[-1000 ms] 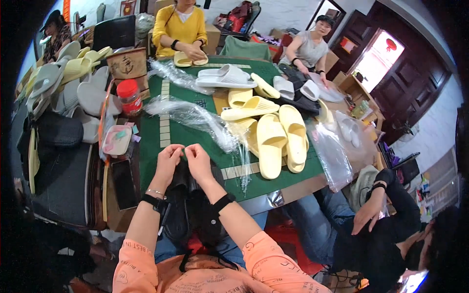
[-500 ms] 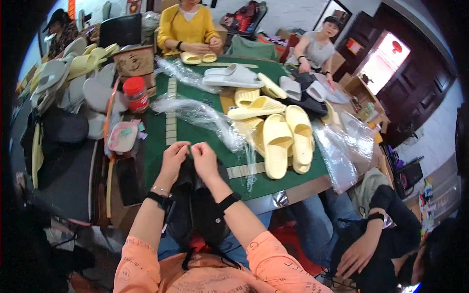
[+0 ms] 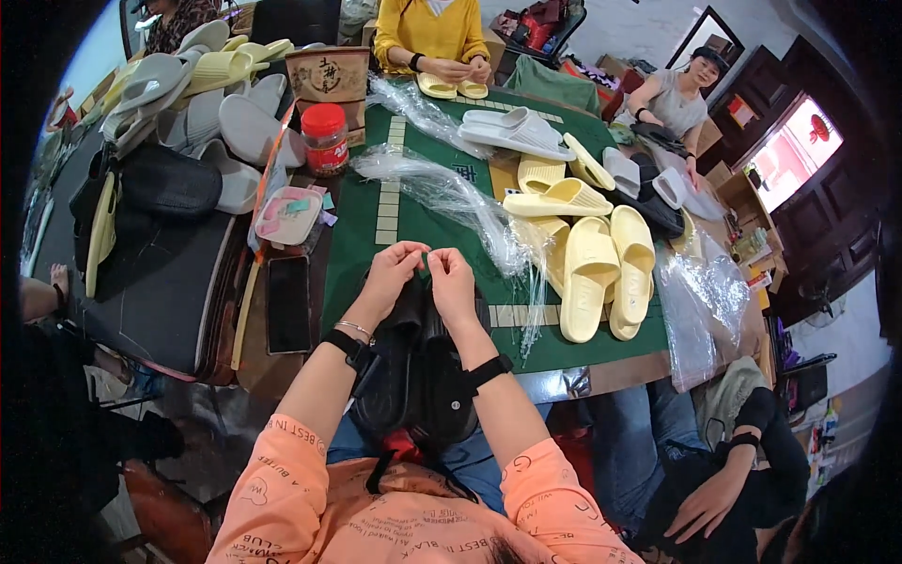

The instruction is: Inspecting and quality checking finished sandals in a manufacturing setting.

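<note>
My left hand [image 3: 390, 274] and my right hand [image 3: 453, 285] are close together, each with thumb and finger pinched. What they hold, if anything, is too small to make out. Below my wrists a pair of black slippers [image 3: 449, 381] lies side by side at the table's near edge, partly covered by my hands and forearms. To the right of my hands, yellow slippers [image 3: 590, 280] are piled on the green table mat [image 3: 362, 221]. Crumpled clear plastic bags [image 3: 442, 197] lie just beyond my fingers.
Grey slippers [image 3: 512, 132] top the pile's far side. Left are a red-lidded jar [image 3: 325, 141], a small plastic box [image 3: 288, 218], a dark phone [image 3: 288, 305] and heaped slippers [image 3: 193, 127]. A co-worker in yellow [image 3: 430, 42] handles yellow slippers opposite; another person's hand [image 3: 705, 498] rests right.
The whole view has shifted, so the table and slippers sit further right in it. Both my hands remain pinched close together above the black slippers.
</note>
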{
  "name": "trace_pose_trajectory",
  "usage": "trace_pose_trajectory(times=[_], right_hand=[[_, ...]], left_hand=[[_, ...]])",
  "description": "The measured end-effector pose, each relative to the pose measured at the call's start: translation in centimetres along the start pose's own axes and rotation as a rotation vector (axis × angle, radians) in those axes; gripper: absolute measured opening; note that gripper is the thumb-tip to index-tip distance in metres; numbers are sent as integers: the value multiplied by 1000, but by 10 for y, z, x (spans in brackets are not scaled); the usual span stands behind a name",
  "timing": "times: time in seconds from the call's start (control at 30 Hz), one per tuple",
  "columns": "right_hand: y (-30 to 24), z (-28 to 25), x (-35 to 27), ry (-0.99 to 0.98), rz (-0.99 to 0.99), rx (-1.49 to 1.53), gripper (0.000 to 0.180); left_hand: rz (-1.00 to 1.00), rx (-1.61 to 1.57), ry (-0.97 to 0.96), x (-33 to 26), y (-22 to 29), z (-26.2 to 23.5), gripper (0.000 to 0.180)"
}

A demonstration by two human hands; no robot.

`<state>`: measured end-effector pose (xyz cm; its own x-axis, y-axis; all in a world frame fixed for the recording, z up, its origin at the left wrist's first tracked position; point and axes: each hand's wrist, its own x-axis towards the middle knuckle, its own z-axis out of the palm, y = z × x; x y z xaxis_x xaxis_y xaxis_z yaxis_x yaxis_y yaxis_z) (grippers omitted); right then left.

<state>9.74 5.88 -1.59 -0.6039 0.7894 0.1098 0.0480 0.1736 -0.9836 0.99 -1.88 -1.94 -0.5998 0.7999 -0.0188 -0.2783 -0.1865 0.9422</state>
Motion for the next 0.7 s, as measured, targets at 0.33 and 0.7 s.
trace_pose_trajectory(times=[0.33,0.7], right_hand=[[-3,0,-1,61,-114,-79,18],[-8,-4,-3,3,-19,-24,16]], left_hand=[[55,169,53,-1,4,4,16],[17,90,126,-5,11,12,17]])
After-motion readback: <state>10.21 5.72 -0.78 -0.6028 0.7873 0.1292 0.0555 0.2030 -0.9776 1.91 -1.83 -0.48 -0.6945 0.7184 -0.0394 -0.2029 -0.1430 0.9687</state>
